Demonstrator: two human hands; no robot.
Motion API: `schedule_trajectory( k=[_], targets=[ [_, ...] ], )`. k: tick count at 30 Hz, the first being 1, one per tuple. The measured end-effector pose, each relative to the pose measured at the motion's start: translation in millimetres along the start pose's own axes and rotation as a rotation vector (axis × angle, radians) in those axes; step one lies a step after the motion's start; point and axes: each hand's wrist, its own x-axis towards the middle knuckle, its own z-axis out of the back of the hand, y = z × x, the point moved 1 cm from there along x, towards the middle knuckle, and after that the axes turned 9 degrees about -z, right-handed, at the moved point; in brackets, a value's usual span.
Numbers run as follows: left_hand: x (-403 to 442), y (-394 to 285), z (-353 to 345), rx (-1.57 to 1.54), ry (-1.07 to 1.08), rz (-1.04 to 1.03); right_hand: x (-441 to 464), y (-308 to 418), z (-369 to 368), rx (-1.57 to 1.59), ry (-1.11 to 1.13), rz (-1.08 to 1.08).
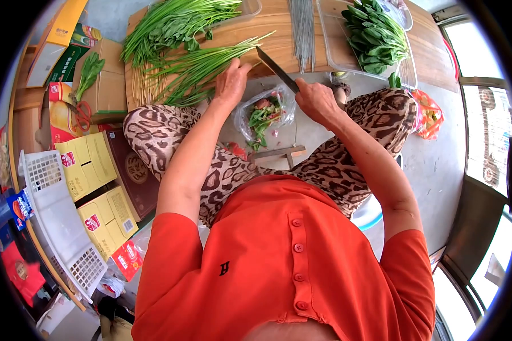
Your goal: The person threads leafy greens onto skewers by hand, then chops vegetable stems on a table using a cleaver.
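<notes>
Well, the work looks partway done to me. Nearest, between the knees, is a clear plastic bag. It has green leaves and some reddish bits inside. I think these are scraps, so some cutting or picking seems done.

Just past the bag are the two hands. The right hand is wrapped tight around the handle of a knife, and the blade points up and to the left. The left hand has bent fingers, nearly closed, right by the long green stems. I can't tell if it pinches any of them.

Those stems lie loose on the wooden table, with thin wooden sticks beside them, so they look like work that is left. Farther back, a big leafy pile lies partly in a clear tray, and seems left to do too. On the right, another clear tray holds dark, wide leaves. I can't tell if those are finished. Thin gray sticks lie between the trays.
</notes>
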Motion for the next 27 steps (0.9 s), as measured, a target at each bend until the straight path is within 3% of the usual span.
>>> schedule_trajectory(
  k=[16,23,27],
  targets=[
    [-0.2,-3.0,-5.1,-0.007,-0.013,-0.049,5.6,9.4,-2.2,-0.068,0.051,-0.052],
    [12.6,-3.7,30.7,-0.044,-0.102,0.103,6.2,5.5,0.9,-0.010,0.062,-0.060],
    [31.9,37.6,27.4,-0.026,-0.137,0.075,6.6,4.6,10.9,0.103,0.144,-0.136]
  ],
)
